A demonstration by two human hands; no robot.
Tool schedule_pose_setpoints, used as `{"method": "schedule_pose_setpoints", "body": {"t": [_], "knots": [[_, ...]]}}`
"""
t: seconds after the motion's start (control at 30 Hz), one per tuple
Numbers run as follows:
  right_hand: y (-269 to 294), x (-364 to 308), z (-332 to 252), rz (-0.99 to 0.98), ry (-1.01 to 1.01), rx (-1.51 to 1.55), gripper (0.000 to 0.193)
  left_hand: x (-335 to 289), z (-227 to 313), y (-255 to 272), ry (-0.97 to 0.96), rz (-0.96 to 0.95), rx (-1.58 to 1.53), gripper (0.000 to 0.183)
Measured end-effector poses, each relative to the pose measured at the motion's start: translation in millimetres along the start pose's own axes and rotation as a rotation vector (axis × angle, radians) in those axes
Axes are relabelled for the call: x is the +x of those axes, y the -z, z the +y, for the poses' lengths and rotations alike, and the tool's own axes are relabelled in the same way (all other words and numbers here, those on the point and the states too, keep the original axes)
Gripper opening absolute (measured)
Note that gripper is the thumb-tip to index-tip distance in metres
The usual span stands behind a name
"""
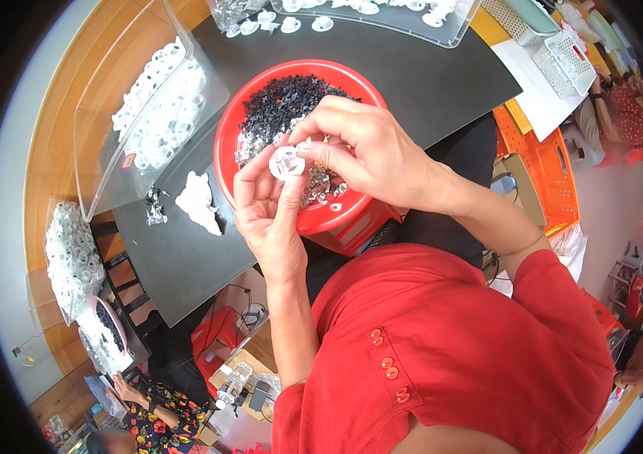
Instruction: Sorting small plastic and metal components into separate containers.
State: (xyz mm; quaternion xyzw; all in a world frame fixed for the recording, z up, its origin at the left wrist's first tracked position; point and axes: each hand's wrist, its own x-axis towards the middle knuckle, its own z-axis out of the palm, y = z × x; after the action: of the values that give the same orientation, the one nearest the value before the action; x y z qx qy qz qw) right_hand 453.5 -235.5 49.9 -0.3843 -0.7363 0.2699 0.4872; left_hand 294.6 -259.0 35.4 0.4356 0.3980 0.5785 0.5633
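White disc (287,163) pinched over red basin (224,147)

Plastic-looking, round, small: the disc sits in the fingers above the near half of the basin. Pale rim, greyish recessed detail mid-face, too small to sort out from where I stand. Face tipped up. Left hand (267,212): thumb and fingertips pinch the disc at its lower and left edge, remaining fingers curled together. Right hand (367,147): thumb and index finger brought in at the disc's right edge, touching it; I can't tell whether they grip the rim or some tiny piece on it. Other right fingers bent, held near each other.

Edges. Raised basin lip rings the work; heel of the right hand crosses it on the right, left hand overlaps it at near left. Inside: black bits (287,98) toward the far side, shiny metal pieces (321,185) nearer, beneath the hands. Dark table (450,83) runs right from the basin to its edge, leaving room beside the right hand. Left is tighter: crumpled white cloth (199,203) near the basin, then a clear box (94,144) of white ring-shaped parts (162,113). Far side: clear tray (393,32), well apart from the fingers. Red shirt (450,325) close to the basin's near side.
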Motion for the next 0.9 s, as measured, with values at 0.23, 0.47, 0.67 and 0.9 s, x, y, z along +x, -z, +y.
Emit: {"method": "schedule_pose_setpoints", "body": {"t": [0.23, 0.47, 0.67, 0.9], "knots": [[-14.4, -3.7, 11.9, 0.027, -0.418, 0.455, 0.013, -0.3, -1.5, -5.2, -0.011, -0.002, 0.005, 0.039], [-25.8, -7.6, 3.2, 0.167, -0.382, 0.520, 0.012, 0.7, -4.1, -0.3, 0.113, 0.047, -0.190, 0.036], [-28.4, -9.8, 5.2, 0.181, -0.385, 0.537, 0.012, 5.4, -2.3, -1.6, 0.124, 0.077, -0.240, 0.036], [-28.0, -7.2, -4.5, 0.156, -0.299, 0.307, 0.008, 7.5, -3.7, -0.8, 0.164, 0.116, -0.369, 0.037]]}}
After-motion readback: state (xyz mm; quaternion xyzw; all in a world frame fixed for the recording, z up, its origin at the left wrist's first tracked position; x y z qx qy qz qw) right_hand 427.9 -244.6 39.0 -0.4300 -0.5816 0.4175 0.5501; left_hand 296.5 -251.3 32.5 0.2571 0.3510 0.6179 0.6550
